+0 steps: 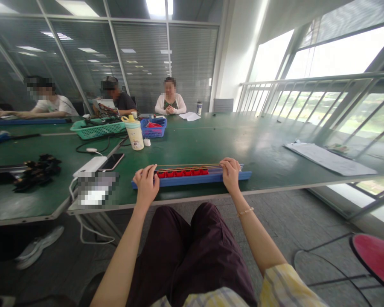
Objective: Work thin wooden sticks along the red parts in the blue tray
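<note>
A long blue plastic rack (192, 179) lies across the near edge of the green table, with a row of several small red blocks (182, 173) seated in it. Thin tan cords (188, 166) run lengthwise above the blocks. My left hand (145, 183) grips the left end of the cords and rack, its fingers curled over them. My right hand (230, 175) holds the right end in the same way. The hands hide the ends of the cords.
On the green table (252, 145) stand a drink bottle (134, 134), a green basket (97, 128) and a blue basket (153, 128). A phone (112, 162), a power bank (89, 167) and black parts (36, 172) lie left. Several co-workers sit beyond.
</note>
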### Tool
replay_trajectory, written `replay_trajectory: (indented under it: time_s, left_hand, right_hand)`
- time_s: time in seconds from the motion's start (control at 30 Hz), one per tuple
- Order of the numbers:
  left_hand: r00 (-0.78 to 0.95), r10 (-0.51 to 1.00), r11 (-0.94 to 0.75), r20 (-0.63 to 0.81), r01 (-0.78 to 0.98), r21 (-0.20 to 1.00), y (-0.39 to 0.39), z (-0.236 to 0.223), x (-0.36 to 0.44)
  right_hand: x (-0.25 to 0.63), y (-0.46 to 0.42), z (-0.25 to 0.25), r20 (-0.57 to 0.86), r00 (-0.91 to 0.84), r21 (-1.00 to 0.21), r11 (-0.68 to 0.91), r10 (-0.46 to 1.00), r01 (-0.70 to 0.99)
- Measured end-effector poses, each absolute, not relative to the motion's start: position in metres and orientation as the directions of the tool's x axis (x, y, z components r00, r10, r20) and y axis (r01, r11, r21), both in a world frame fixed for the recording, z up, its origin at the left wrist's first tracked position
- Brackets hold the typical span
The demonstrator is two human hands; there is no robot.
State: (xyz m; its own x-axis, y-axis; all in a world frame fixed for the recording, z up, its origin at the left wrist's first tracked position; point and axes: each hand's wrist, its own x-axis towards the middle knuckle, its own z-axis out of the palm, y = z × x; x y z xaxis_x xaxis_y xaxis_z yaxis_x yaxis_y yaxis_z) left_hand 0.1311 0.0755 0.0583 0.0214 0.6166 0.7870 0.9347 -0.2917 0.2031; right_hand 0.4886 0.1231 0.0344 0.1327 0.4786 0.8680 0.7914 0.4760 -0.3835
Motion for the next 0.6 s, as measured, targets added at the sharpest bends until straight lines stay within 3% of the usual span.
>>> replay_trajectory:
  time_s: [0.6]
  left_hand:
    - [0.014,0.624,-0.291,0.781,0.932,0.216,0.0757,0.0579,0.131]
  right_hand:
    - [0.4883,0.1246,0.0339,0.877,0.172,-0.396,0.471,0.448,0.788]
